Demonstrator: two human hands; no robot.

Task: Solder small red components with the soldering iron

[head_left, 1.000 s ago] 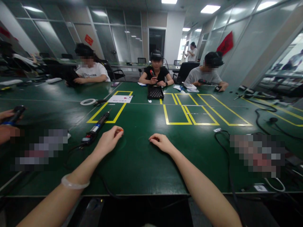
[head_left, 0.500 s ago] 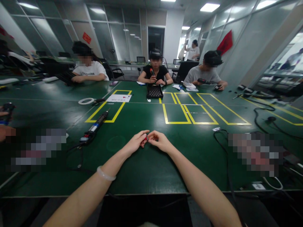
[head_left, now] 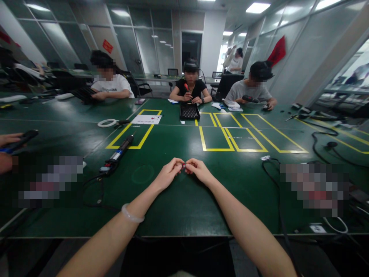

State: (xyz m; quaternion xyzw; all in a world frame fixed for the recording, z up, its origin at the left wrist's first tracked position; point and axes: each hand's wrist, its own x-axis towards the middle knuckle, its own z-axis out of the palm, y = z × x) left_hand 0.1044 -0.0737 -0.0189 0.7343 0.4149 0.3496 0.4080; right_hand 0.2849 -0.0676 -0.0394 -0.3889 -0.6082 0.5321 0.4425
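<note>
Above the green table (head_left: 178,209), my left hand (head_left: 170,172) and my right hand (head_left: 199,171) meet with their fingertips nearly touching. Both are closed in a pinch around a small red-and-dark piece (head_left: 183,166), too small and covered to name its kind. A pale bangle circles my left wrist. To the left of my hands lies an electric screwdriver (head_left: 117,154), its thin bit pointing away from me and its cord trailing toward the table's near edge.
Yellow tape outlines (head_left: 217,149) mark the table ahead. A white paper sheet (head_left: 146,119) and a white ring (head_left: 107,123) lie ahead left. Black cables (head_left: 278,181) run on the right. Co-workers sit opposite, one behind a black tray (head_left: 189,111); another person's hand (head_left: 11,139) reaches in from the left.
My fingers have shifted their hold around the small piece, the left thumb and the right fingers now more extended. At the left, a co-worker's hand has turned the dark tool it holds.
</note>
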